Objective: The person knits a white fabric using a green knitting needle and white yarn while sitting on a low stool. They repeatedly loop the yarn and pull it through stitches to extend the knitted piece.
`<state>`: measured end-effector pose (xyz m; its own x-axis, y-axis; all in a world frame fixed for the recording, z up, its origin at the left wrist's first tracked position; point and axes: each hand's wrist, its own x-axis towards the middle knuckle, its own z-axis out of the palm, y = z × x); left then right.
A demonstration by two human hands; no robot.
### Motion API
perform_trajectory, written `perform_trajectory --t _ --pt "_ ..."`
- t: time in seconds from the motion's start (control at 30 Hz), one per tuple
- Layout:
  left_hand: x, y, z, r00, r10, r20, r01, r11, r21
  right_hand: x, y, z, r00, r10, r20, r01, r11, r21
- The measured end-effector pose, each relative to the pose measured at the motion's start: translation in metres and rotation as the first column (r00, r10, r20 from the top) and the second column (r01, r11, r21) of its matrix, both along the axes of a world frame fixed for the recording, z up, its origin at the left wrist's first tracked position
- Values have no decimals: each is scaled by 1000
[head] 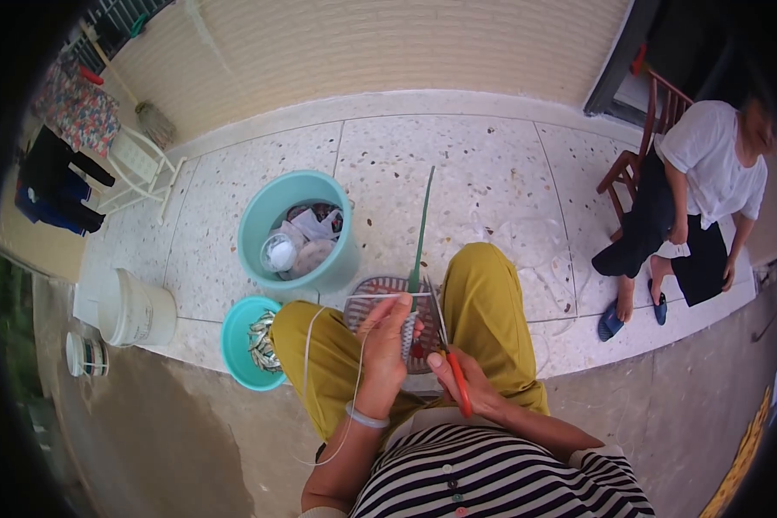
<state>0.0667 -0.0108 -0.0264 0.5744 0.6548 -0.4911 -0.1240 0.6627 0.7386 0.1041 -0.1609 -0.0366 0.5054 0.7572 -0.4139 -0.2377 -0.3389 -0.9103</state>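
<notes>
My left hand (383, 346) pinches a narrow woven grey-and-white band (408, 337) between thumb and fingers. A long green pointed strip (421, 239) stands up from the band's far end. Across it lies a thin white strip (379, 296), pressed under my thumb. A white cord (360, 382) loops down past my left wrist, which wears a pale bangle (366, 416). In my right hand (469, 382) are scissors with orange handles (459, 383), their blades pointing away from me, close to the band's right side. Under both hands, between my knees, sits a striped plastic basket (372, 287), its contents mostly hidden.
A turquoise bucket (249, 226) holds plastic bags and other items. Near my left knee is a turquoise basin (236, 353) of small fish. White buckets (136, 311) (78, 356) stand farther left. Loose white strips (544, 259) lie right. A seated person (706, 168) is beyond.
</notes>
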Motion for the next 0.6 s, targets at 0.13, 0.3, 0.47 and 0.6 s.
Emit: perform_trajectory --t 0.13,0.3,0.47,0.6 --pt "0 -2 -1 1000 -2 -9 2 1000 21 -3 4 -4 1000 -14 -10 14 1000 17" --pt "-1 -4 -1 1000 -11 -23 11 1000 13 -7 11 -9 997 -73 -34 73 997 10" --pt "-1 -3 0 1000 -12 -10 12 1000 1 -12 13 -10 986 -167 14 167 986 -2" --pt "1 -4 1 1000 -12 -19 12 1000 3 -12 15 -11 978 -180 103 179 984 22"
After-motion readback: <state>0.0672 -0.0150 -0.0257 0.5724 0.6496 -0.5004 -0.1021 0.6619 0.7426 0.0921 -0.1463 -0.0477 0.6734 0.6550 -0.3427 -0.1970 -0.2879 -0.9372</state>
